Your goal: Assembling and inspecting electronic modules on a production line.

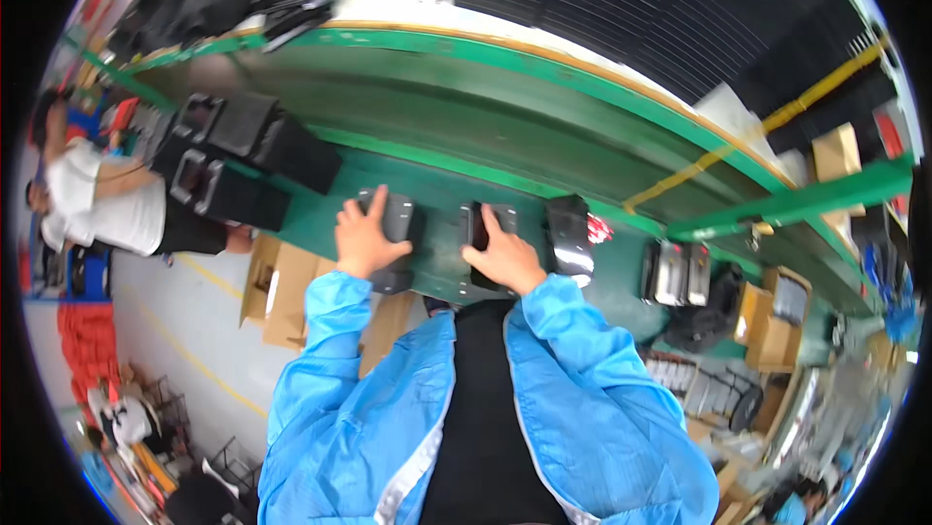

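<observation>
On the green bench (440,258), our left hand (361,239), fingers spread, partly covers a grey-topped box (400,216) and our right hand (507,255), likewise splayed, a dark-windowed box (476,231), neither visibly gripping, so a nudge could push either off the near edge; we count two boxes under two hands.

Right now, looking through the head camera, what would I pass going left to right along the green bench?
Black boxes, left hand, right hand, black object with a shiny end, shiny red item, silver-and-black items.
</observation>
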